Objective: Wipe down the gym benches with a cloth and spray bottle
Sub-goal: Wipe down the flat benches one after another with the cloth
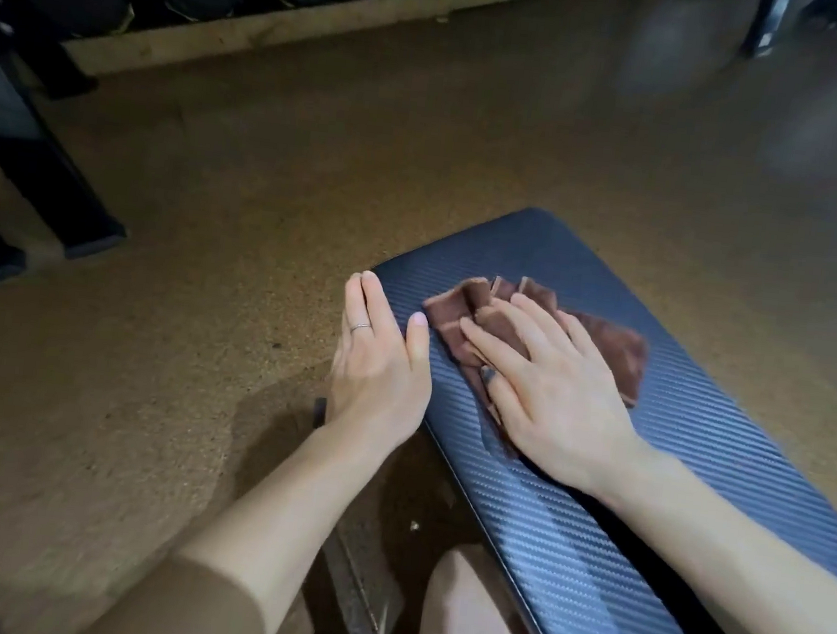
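Mid-wipe: the right hand (554, 382) presses the brown cloth (604, 346) flat-fingered onto the gym bench (702, 450), the left hand (376, 359) braces its edge open, so next likely sweeps onward.

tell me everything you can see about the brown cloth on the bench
The brown cloth is a small, soft, towel-like rag with paler stitched edges, crumpled and loosely folded. It lies on the dark, ribbed bench pad near its far end. The right hand presses flat on it with fingers spread, covering its middle; the left hand does not touch it.
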A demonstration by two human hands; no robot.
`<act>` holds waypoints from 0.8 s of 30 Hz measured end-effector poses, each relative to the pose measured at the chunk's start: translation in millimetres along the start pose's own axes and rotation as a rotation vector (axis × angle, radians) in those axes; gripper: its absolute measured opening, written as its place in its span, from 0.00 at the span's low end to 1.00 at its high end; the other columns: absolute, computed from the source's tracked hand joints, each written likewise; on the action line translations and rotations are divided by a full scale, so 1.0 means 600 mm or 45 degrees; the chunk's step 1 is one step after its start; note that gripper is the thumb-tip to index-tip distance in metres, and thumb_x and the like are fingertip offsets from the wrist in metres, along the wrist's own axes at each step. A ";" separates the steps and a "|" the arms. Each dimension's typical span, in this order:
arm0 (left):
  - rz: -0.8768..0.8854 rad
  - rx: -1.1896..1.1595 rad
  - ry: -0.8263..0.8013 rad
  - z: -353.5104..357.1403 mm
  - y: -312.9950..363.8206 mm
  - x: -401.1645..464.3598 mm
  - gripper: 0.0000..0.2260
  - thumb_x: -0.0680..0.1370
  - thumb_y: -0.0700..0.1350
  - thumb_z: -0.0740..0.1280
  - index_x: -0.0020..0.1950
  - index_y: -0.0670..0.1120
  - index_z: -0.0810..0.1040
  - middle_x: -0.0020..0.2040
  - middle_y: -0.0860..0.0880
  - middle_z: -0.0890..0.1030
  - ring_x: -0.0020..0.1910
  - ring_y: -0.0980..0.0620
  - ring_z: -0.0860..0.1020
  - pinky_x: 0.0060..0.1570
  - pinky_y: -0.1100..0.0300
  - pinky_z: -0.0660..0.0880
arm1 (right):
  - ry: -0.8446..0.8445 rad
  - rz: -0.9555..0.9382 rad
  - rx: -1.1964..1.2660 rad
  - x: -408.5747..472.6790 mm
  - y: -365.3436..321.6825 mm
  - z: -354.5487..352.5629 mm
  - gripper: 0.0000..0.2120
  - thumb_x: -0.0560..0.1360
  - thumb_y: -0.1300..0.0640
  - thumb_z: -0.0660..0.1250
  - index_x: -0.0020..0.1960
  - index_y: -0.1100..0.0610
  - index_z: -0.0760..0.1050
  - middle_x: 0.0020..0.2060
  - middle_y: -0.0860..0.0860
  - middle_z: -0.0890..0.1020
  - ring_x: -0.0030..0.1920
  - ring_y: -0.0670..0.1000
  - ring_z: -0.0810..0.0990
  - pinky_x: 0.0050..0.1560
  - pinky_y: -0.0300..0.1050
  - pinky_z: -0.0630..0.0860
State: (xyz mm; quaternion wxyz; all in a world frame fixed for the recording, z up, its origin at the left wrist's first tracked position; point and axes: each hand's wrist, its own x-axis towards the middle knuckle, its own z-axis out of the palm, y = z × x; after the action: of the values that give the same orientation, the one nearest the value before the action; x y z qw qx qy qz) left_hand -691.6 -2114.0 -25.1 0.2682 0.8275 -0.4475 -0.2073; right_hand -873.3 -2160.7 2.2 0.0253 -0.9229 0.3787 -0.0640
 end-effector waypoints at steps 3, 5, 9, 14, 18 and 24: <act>0.025 -0.030 -0.022 0.002 -0.006 0.001 0.31 0.85 0.59 0.46 0.84 0.49 0.39 0.84 0.53 0.39 0.82 0.47 0.57 0.77 0.47 0.61 | 0.021 -0.021 0.003 0.073 -0.010 0.010 0.25 0.82 0.48 0.51 0.76 0.48 0.71 0.73 0.53 0.72 0.76 0.57 0.66 0.74 0.57 0.62; 0.060 -0.055 -0.046 -0.004 -0.013 0.004 0.31 0.85 0.59 0.47 0.84 0.50 0.39 0.84 0.54 0.40 0.81 0.46 0.60 0.76 0.47 0.63 | 0.038 -0.001 -0.019 0.150 -0.027 0.021 0.24 0.82 0.48 0.50 0.74 0.48 0.73 0.71 0.54 0.74 0.74 0.57 0.68 0.71 0.58 0.64; -0.044 -0.324 -0.147 -0.026 -0.056 0.000 0.28 0.87 0.55 0.50 0.84 0.58 0.39 0.85 0.52 0.51 0.80 0.46 0.61 0.76 0.50 0.58 | -0.082 0.139 -0.079 0.269 -0.076 0.023 0.22 0.83 0.47 0.48 0.68 0.49 0.76 0.66 0.54 0.76 0.68 0.56 0.71 0.71 0.59 0.63; -0.031 -0.183 -0.352 -0.023 -0.101 -0.016 0.36 0.82 0.42 0.60 0.84 0.60 0.43 0.85 0.53 0.51 0.81 0.43 0.61 0.79 0.43 0.60 | 0.032 0.035 -0.100 0.223 -0.090 0.036 0.22 0.81 0.48 0.49 0.67 0.48 0.76 0.67 0.53 0.75 0.70 0.57 0.70 0.69 0.59 0.64; 0.094 -0.036 -0.319 -0.022 -0.102 -0.001 0.32 0.80 0.44 0.66 0.81 0.48 0.57 0.81 0.46 0.62 0.77 0.42 0.66 0.74 0.43 0.66 | 0.034 -0.169 -0.035 0.129 -0.112 0.024 0.21 0.80 0.47 0.53 0.67 0.45 0.78 0.70 0.52 0.74 0.72 0.57 0.69 0.67 0.59 0.67; 0.148 0.023 -0.426 -0.033 -0.117 0.001 0.41 0.79 0.40 0.65 0.85 0.55 0.44 0.84 0.59 0.45 0.82 0.48 0.55 0.80 0.45 0.58 | -0.061 -0.189 -0.129 -0.051 -0.127 0.003 0.20 0.76 0.53 0.58 0.65 0.49 0.80 0.75 0.56 0.68 0.76 0.61 0.63 0.73 0.62 0.62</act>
State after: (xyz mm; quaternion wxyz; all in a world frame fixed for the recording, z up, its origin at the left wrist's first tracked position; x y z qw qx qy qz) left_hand -635.5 -2077.6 -54.4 0.1941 0.7567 -0.5347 -0.3222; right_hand -841.9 -2084.9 4.5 -0.0172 -0.9498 0.3114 -0.0243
